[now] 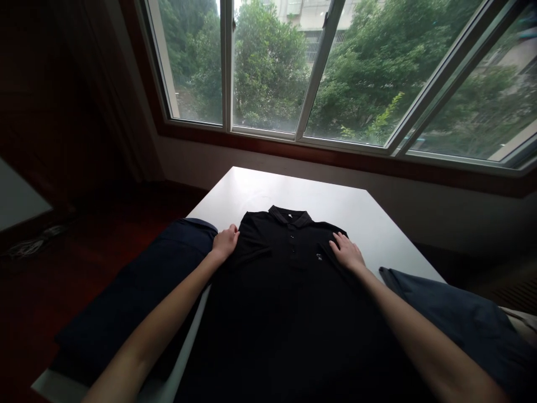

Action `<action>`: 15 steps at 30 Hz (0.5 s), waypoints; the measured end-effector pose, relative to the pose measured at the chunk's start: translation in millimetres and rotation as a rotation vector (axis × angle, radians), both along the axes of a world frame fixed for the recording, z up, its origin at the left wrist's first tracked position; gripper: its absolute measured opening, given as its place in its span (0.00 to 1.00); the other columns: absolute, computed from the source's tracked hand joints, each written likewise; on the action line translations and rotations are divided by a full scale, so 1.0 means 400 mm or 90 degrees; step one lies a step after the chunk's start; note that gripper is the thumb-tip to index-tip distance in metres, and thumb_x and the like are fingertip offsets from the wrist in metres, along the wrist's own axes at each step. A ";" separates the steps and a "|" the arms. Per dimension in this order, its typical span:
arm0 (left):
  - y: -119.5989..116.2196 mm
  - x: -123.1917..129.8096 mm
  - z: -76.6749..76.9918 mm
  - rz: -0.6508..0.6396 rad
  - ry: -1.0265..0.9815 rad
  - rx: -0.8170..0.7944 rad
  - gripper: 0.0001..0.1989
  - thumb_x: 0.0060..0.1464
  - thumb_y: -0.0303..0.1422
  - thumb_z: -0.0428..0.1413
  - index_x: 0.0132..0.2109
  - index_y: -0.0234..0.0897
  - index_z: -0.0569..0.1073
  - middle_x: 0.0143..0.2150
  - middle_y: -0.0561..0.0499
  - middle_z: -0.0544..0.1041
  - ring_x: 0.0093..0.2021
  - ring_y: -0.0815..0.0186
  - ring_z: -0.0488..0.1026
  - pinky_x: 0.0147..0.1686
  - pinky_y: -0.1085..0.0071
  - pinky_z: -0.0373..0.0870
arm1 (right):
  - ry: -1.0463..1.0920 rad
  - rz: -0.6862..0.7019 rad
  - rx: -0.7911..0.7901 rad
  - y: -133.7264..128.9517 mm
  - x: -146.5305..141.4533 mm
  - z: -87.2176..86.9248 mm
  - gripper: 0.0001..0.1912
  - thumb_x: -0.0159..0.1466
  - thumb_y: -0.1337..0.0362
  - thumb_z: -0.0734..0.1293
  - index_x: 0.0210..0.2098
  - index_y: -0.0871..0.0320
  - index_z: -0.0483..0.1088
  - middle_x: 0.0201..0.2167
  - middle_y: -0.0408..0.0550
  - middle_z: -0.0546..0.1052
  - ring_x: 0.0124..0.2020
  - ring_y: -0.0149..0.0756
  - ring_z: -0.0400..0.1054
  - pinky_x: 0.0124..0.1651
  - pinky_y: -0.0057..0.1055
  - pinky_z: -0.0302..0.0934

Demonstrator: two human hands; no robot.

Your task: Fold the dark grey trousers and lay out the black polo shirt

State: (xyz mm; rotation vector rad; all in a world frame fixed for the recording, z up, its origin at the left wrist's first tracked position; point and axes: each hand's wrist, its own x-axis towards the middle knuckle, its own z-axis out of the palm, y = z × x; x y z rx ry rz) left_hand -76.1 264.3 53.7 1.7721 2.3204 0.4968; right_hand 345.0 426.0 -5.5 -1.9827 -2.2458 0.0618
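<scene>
A black polo shirt (289, 291) lies front side up, its collar toward the window and its buttons in the middle. My left hand (226, 240) is at the shirt's left sleeve edge, fingers closed on the black cloth. On the right sleeve, near the shoulder, my right hand (347, 251) rests flat with its fingers spread. A small light logo shows on the chest, left of my right hand. The lower part of the shirt runs toward me and is very dark.
The shirt lies on a white table (335, 201). Dark blue folded clothing (138, 280) is along the left edge, and grey-blue clothing (453, 313) along the right. A window (268, 73) stands beyond the far edge. Cables (36, 243) lie on the floor at left.
</scene>
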 end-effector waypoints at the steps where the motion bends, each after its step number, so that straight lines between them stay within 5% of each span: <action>1: -0.001 0.000 0.000 0.002 0.006 -0.002 0.14 0.67 0.38 0.43 0.49 0.37 0.68 0.39 0.43 0.79 0.40 0.58 0.76 0.36 0.68 0.65 | 0.003 -0.007 0.005 -0.002 -0.001 -0.001 0.31 0.69 0.51 0.48 0.67 0.56 0.53 0.69 0.48 0.53 0.69 0.39 0.46 0.69 0.44 0.41; 5: 0.008 -0.007 0.000 -0.001 0.010 -0.013 0.13 0.67 0.38 0.43 0.48 0.37 0.68 0.39 0.43 0.79 0.40 0.56 0.77 0.36 0.68 0.66 | -0.012 -0.044 0.082 -0.019 -0.015 0.011 0.29 0.68 0.55 0.51 0.65 0.60 0.56 0.68 0.53 0.55 0.68 0.42 0.47 0.69 0.49 0.38; 8: 0.010 -0.011 0.009 -0.007 -0.003 -0.024 0.14 0.67 0.40 0.43 0.49 0.37 0.67 0.39 0.43 0.79 0.40 0.56 0.77 0.36 0.68 0.66 | -0.015 -0.022 0.176 -0.033 -0.074 0.063 0.26 0.65 0.59 0.54 0.61 0.60 0.60 0.64 0.56 0.62 0.65 0.45 0.53 0.67 0.47 0.44; 11: -0.016 -0.006 0.054 -0.035 0.017 0.011 0.16 0.67 0.41 0.44 0.53 0.35 0.66 0.42 0.40 0.78 0.45 0.55 0.75 0.42 0.66 0.66 | 0.027 0.041 0.183 -0.037 -0.206 0.156 0.24 0.64 0.60 0.56 0.58 0.60 0.62 0.55 0.57 0.70 0.56 0.46 0.63 0.58 0.40 0.56; 15: -0.132 0.009 0.176 -0.103 0.049 0.105 0.16 0.66 0.37 0.46 0.55 0.34 0.66 0.49 0.41 0.75 0.50 0.57 0.71 0.48 0.65 0.63 | 0.032 0.214 -0.020 -0.019 -0.463 0.266 0.21 0.65 0.59 0.58 0.55 0.58 0.64 0.46 0.54 0.75 0.44 0.42 0.69 0.44 0.33 0.61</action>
